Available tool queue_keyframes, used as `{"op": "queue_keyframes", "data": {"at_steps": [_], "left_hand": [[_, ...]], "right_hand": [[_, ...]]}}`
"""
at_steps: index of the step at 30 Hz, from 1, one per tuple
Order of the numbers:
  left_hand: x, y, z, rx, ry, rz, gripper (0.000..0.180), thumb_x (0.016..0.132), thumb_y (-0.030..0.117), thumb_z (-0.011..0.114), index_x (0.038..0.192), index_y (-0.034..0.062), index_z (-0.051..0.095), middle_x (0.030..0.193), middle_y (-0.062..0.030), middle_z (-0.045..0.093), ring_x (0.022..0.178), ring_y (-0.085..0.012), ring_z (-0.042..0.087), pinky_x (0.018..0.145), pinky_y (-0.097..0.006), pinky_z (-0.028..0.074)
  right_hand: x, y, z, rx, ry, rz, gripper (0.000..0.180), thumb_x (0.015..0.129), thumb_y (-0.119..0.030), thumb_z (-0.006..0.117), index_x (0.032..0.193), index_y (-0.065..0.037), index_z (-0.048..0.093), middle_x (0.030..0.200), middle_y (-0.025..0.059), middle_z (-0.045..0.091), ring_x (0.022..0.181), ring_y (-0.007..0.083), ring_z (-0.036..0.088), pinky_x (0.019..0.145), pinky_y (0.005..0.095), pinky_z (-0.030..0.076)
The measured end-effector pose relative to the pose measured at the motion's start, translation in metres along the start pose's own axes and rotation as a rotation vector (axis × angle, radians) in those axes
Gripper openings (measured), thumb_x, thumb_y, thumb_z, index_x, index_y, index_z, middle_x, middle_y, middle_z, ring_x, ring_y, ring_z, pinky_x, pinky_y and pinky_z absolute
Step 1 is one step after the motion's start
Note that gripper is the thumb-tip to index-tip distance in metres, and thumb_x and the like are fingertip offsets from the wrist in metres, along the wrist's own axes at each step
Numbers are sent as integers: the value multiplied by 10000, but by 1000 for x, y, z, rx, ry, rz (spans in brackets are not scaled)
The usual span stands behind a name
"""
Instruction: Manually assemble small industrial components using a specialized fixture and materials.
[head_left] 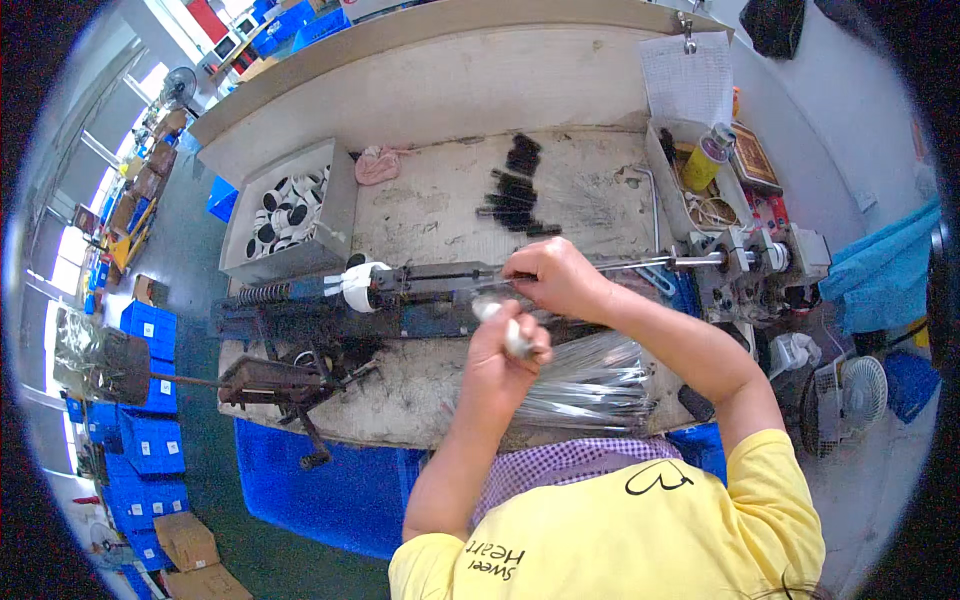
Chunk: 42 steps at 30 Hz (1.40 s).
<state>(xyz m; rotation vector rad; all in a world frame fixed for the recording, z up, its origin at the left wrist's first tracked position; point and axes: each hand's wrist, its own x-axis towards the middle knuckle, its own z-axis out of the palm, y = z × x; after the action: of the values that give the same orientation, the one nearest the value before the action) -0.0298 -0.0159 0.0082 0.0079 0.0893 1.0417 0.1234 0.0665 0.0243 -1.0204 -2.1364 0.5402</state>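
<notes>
My left hand (505, 350) is closed around a small white cylindrical piece (517, 340) just above a bundle of thin metal rods (590, 385) lying on the bench. My right hand (553, 277) pinches a thin metal rod (640, 264) that runs along the dark fixture (400, 290), close to its middle. A white round part (360, 285) sits on the fixture to the left of both hands. The fingertips of both hands are partly hidden.
A grey box of black-and-white round parts (285, 210) stands at the back left. Black short pieces (515, 190) lie behind the fixture. A motor unit (760, 265) sits at the right, a fan (855, 390) beside it. Blue crates (150, 440) line the floor at left.
</notes>
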Motion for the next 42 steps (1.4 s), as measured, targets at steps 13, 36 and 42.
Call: {"op": "queue_keyframes", "data": {"at_steps": [13,36,42], "left_hand": [[-47,38,-59,1579,259,501,333,920,210,640,1146,-13,538,888,-113,664,700,-124,655,513,-245,509],[-117,92,-31,1065,719,840,195,960,199,559,878,39,634,618,-47,610,460,-99,529,410,-232,413],[-5,-19,10,1064,320,496,191,960,200,574,897,34,646,649,-47,620,478,-93,533,421,-233,406]], "right_hand": [[-43,-35,-18,-302,103,-336,308,719,-7,605,1023,-55,597,963,128,620,822,336,636,690,404,523],[-99,-11,-59,-175,-202,119,340,710,50,596,1032,-39,531,939,177,578,885,403,602,729,453,505],[-73,9,-111,-347,172,203,212,800,50,568,993,-30,529,855,185,592,814,394,611,673,421,502]]}}
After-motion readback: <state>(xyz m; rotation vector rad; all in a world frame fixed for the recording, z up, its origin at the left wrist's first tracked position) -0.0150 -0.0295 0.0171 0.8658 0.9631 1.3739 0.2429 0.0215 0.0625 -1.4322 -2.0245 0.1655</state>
